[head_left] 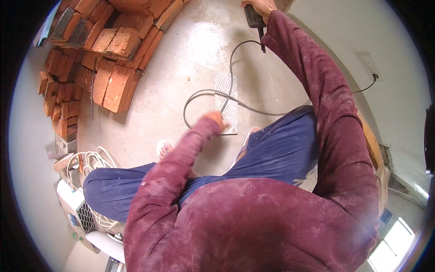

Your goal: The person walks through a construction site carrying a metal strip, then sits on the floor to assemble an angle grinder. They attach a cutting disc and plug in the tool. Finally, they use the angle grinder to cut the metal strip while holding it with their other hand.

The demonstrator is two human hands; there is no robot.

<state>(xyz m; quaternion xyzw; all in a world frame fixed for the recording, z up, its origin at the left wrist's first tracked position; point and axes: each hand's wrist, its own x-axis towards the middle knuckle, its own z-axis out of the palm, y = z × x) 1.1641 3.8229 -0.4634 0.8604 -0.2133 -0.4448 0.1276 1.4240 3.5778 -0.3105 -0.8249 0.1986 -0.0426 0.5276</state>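
Observation:
My right hand [263,5] is stretched far forward at the top edge, its fingers closed round a black corded power tool [254,17]. Part of that tool lies beyond the picture, so its kind does not show. From its end a dark cable [232,61] drops and loops across the floor. My left hand [218,119], blurred by motion, is over the lower end of a narrow pale tile [225,86] with a ridged face. Whether the hand touches the tile or the cable cannot be made out. The cable crosses over the tile.
Orange bricks [118,90] are stacked high at the far left. A coil of white cable [93,161] lies by the left wall, near a white unit with a honeycomb grille [86,217]. The dark cable runs to a wall outlet [374,77] on the right. My sandalled feet [164,149] flank the tile.

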